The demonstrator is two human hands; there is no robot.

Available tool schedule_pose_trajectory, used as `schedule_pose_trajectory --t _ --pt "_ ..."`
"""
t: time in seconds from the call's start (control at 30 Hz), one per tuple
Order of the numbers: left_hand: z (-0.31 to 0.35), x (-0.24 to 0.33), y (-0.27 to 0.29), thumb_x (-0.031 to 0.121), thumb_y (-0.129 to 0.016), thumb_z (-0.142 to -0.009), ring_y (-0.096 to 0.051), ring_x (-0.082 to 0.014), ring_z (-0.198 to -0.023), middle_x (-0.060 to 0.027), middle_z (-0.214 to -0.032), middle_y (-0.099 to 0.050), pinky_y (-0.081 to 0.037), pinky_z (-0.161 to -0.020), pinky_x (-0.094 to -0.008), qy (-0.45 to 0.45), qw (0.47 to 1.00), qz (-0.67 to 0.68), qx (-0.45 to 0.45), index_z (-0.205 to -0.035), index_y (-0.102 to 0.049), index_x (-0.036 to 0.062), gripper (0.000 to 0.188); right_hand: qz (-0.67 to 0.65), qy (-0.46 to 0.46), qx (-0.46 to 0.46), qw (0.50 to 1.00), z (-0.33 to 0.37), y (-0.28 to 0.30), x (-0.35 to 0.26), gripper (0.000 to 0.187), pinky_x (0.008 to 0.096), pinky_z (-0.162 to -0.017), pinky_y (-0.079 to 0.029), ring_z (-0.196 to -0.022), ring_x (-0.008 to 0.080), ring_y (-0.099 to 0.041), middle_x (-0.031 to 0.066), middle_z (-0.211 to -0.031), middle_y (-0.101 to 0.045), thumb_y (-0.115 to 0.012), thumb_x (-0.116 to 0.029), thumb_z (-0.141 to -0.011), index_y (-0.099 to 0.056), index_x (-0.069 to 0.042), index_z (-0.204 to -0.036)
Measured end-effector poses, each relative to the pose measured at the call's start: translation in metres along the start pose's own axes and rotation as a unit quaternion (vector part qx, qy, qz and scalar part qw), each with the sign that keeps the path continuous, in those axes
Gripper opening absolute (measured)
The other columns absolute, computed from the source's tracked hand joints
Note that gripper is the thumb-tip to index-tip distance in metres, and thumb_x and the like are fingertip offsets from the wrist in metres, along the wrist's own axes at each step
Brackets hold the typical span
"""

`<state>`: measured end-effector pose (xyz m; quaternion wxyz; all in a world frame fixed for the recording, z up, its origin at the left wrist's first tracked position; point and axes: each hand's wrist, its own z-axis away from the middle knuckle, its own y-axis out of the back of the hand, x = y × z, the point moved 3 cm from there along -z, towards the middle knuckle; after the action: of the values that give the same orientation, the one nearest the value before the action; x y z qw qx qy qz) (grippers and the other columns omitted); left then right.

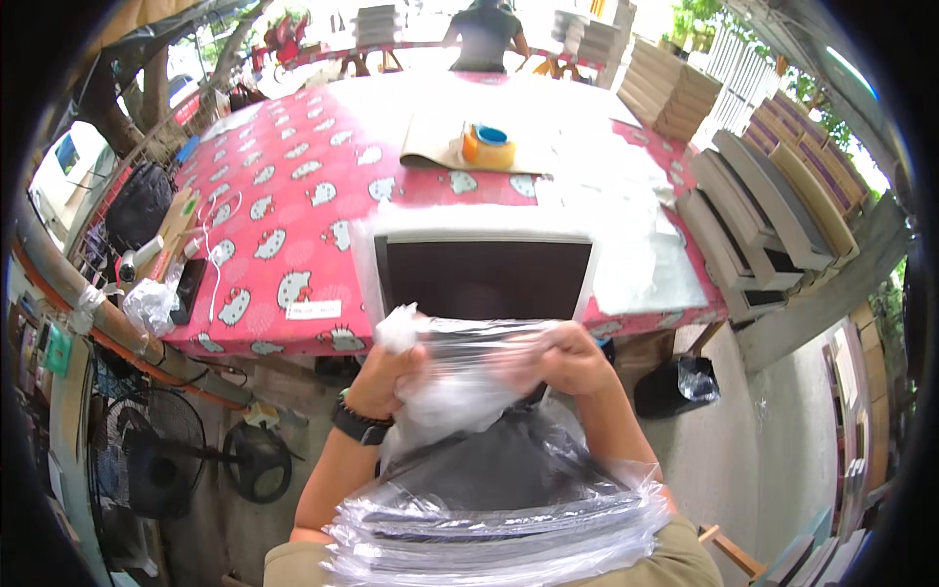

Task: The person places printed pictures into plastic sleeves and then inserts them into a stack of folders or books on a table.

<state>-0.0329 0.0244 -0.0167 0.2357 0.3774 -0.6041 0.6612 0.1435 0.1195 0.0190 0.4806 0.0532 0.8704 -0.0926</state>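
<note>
Together, the left hand [384,378] and right hand [573,360] grip a clear plastic sheet [458,393] on the near side of the dark screen [479,278], maybe to pull the plastic tight. Past the screen, tape rolls [488,151] sit on brown paper [426,157], perhaps keeping it flat.

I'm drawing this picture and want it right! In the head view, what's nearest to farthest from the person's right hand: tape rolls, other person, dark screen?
1. Dark screen: just ahead of the right hand, toward its left.
2. Tape rolls: farther up the pink table.
3. Other person: beyond the table's far edge.
</note>
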Motion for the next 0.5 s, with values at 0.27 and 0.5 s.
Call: schedule_pose_trajectory --t 0.27,0.5 --pt "0.026 0.099 0.091 0.016 -0.046 -0.087 -0.056 -0.0132 -0.065 -0.0026 -0.077 -0.057 -0.046 -0.074 -0.0297 -0.342 0.931 -0.032 0.122 -0.112 -0.047 0.0028 0.028 0.042 -0.099 0.386 0.916 0.025 0.040 -0.033 0.021 0.0247 -0.050 -0.046 -0.058 0.0103 -0.054 0.0002 -0.067 -0.056 -0.051 -0.027 -0.086 -0.057 -0.010 -0.075" --pt "0.023 0.018 -0.038 0.018 -0.068 -0.072 -0.054 -0.0201 -0.088 -0.0106 -0.098 -0.054 -0.044 -0.076 -0.0313 -0.024 0.864 -0.398 -0.308 -0.097 -0.053 0.0019 0.033 0.237 -0.243 0.068 0.938 -0.033 -0.020 -0.039 0.012 0.0259 -0.056 -0.043 -0.067 0.0117 -0.057 0.0061 -0.076 -0.062 -0.062 -0.011 -0.078 -0.062 0.001 -0.080"
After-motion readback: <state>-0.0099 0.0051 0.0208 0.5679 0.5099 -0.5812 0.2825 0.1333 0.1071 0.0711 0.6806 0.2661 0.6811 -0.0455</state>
